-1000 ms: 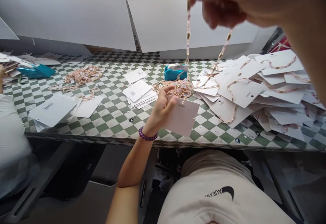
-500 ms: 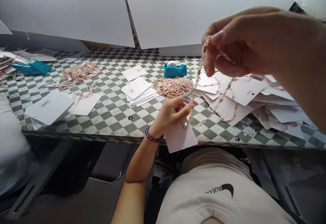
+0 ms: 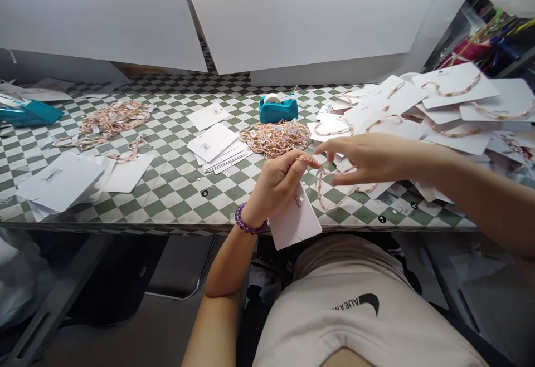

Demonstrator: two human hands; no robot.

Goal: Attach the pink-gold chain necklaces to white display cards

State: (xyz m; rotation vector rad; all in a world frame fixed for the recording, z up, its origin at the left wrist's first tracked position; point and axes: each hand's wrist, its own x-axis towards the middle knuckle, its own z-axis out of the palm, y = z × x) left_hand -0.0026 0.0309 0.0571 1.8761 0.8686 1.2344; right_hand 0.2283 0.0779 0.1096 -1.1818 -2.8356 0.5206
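My left hand (image 3: 279, 184), with a purple bead bracelet at the wrist, is closed on a white card (image 3: 296, 222) and pinches one end of a pink beaded strand (image 3: 321, 189). The card hangs below the fingers over the table's front edge. The strand trails to the right, onto the table. My right hand (image 3: 359, 160) is beside it, thumb and fingers apart, over the strand. Whether a fingertip touches the strand cannot be made out. Behind my left hand lies a heap of beaded strands (image 3: 273, 137).
A teal tape dispenser (image 3: 278, 109) stands behind the heap. White cards (image 3: 215, 143) lie left of it. Many carded strands (image 3: 455, 86) are piled at the right. Further left are another strand heap (image 3: 115, 117), more cards (image 3: 62, 180) and a second teal dispenser (image 3: 31, 112).
My right hand has come down from its raised position and opened, and the strand it held up now hangs lower. My left hand still holds the card. The view has shifted right.
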